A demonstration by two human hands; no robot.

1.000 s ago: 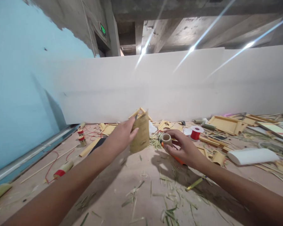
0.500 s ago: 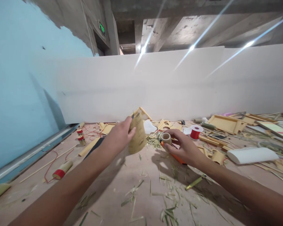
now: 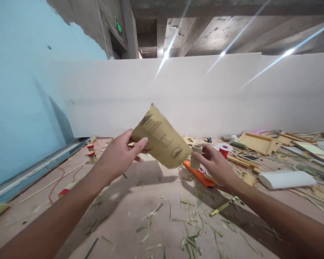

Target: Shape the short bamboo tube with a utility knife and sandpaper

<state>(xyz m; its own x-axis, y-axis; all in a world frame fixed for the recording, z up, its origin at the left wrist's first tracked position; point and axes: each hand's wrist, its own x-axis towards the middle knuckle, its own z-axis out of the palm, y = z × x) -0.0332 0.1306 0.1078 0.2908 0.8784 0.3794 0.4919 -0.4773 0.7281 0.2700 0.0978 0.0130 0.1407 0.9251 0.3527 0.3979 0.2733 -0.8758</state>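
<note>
Left hand [image 3: 119, 154] clamped on brown printed paper [image 3: 162, 140], right hand [image 3: 214, 163] gripping a hollow tube [image 3: 196, 151].
The tube, near-upright, is just beside the paper's right corner, its inside unclear; an orange tool [image 3: 198, 175] lies near, a shallow wooden tray [image 3: 255, 143] farther right.

The head-worn camera looks forward and down; tabletop [image 3: 118, 223] near, white panel [image 3: 162, 86] beyond.

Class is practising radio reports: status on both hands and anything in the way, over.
Left hand holding printed brown sheet. Right hand holding pale tube. Sheet's corner beside tube, contact unclear. Orange object near right hand, green strips on table.
</note>
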